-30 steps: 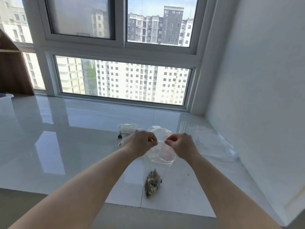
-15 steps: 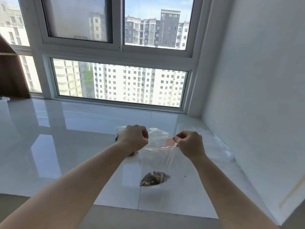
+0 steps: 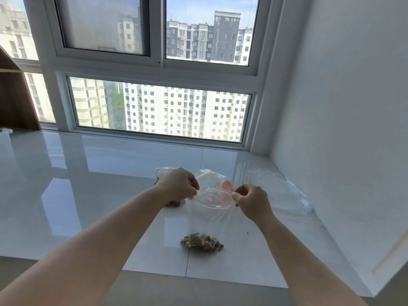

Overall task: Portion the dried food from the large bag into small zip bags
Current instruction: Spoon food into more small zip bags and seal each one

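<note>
At frame centre, the left hand (image 3: 179,186) and right hand (image 3: 251,200) each pinch the small zip bag's (image 3: 209,217) mouth, seemingly open; dried food (image 3: 202,242) sits below.

2 bare forearms, sleeveless; hands (image 3: 178,184) ungloved, ringless.

Premises are presenting as a high-rise residential flat: a glossy white tiled window ledge (image 3: 110,173) is running beneath a white-framed window (image 3: 159,69), residential tower blocks (image 3: 176,115) are showing outside, and wooden shelving (image 3: 15,102) is standing at the ledge's far left corner.
</note>
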